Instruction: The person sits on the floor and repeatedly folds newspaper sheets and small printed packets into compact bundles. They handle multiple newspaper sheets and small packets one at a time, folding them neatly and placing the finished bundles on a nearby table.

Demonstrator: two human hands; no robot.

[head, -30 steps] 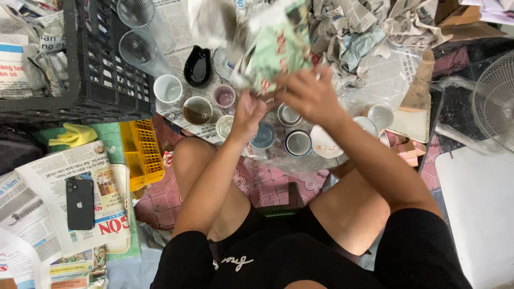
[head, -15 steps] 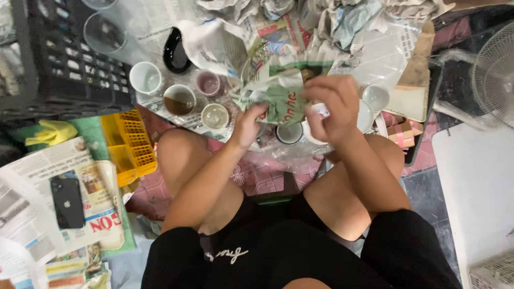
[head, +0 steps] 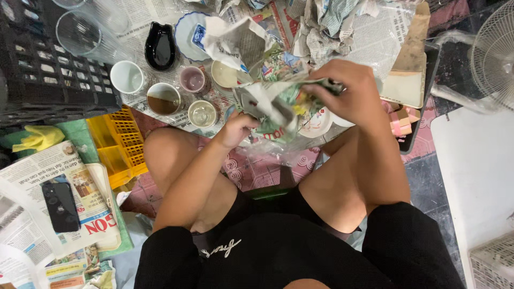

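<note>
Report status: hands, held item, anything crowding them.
Left hand and right hand both grip crumpled newspaper bundle. Bundle held above small cups. Loose newspaper wads close behind.

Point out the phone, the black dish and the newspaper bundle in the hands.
phone (head: 60, 206), head view, middle of its back.
black dish (head: 160, 46), head view, its hollow.
newspaper bundle (head: 278, 109), head view, crumpled middle.
</note>
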